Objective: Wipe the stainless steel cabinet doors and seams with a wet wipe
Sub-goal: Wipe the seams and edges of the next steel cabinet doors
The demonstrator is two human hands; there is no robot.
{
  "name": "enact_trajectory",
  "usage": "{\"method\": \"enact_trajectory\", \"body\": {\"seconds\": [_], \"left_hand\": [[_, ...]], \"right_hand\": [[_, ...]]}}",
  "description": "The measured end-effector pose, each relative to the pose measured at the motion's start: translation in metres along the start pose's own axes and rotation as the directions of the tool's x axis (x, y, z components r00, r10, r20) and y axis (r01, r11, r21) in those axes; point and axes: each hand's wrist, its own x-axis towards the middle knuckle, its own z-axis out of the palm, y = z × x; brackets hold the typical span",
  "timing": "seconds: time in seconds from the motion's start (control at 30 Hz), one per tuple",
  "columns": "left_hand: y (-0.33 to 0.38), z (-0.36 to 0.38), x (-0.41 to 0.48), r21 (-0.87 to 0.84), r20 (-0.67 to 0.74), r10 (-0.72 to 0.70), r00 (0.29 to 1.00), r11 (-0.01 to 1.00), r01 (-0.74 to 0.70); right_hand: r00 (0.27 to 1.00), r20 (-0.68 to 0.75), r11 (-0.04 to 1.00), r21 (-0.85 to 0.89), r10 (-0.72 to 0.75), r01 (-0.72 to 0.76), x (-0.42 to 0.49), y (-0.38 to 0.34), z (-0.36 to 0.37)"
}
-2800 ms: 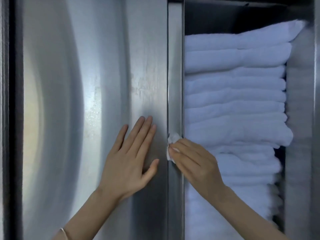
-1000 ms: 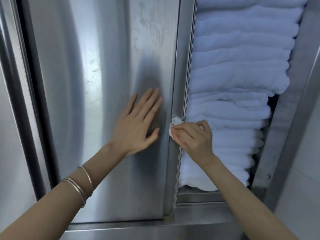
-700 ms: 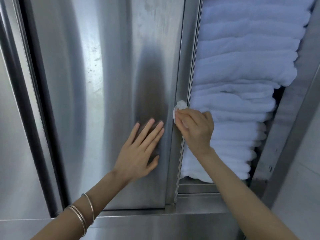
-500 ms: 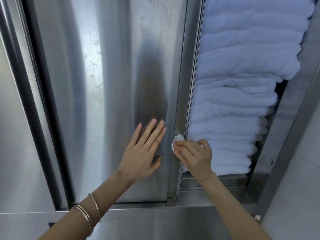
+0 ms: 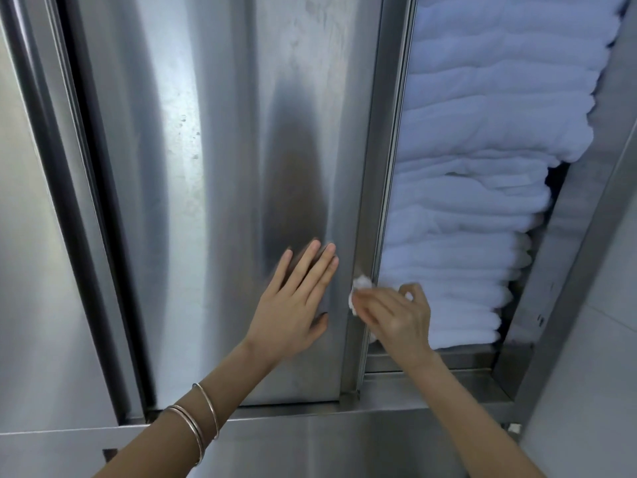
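Observation:
A stainless steel cabinet door (image 5: 213,188) fills the middle of the view. My left hand (image 5: 293,305) lies flat on its lower right part, fingers spread and pointing up. To the right runs the door's vertical edge strip and seam (image 5: 382,167). My right hand (image 5: 396,315) pinches a small crumpled white wet wipe (image 5: 360,288) and presses it against the lower stretch of that strip. Most of the wipe is hidden under my fingers.
Behind the seam the open compartment holds a tall stack of folded white towels (image 5: 482,167). A steel ledge (image 5: 413,395) runs under the door. Another steel panel (image 5: 31,270) stands at the left, a pale wall (image 5: 593,374) at the right.
My right hand has slid the wipe up and down the door edge and now sits low near the bottom. The view has tilted down. My left hand has stayed flat on the door.

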Motion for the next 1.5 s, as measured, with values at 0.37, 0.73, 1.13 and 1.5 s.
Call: {"method": "enact_trajectory", "body": {"seconds": [0.37,0.73,1.13,1.5], "left_hand": [[-0.006,0.015,0.0,-0.038,-0.055,0.047,0.997,0.998,-0.049],[-0.011,0.017,-0.001,-0.041,-0.102,0.097,0.99,0.994,-0.102],[-0.018,0.009,-0.002,0.021,-0.018,0.166,0.986,0.986,-0.165],[-0.005,0.013,0.005,0.068,-0.018,0.15,0.989,0.987,-0.148]], "right_hand": [[0.976,0.024,0.974,0.073,0.214,-0.215,-0.078,-0.039,0.009],[0.948,-0.084,0.951,-0.01,0.307,-0.309,-0.044,-0.038,0.014],[0.791,0.264,0.832,-0.121,0.553,-0.541,-0.149,-0.105,0.001],[0.615,0.23,0.636,-0.02,0.754,-0.772,-0.137,-0.108,-0.048]]}}
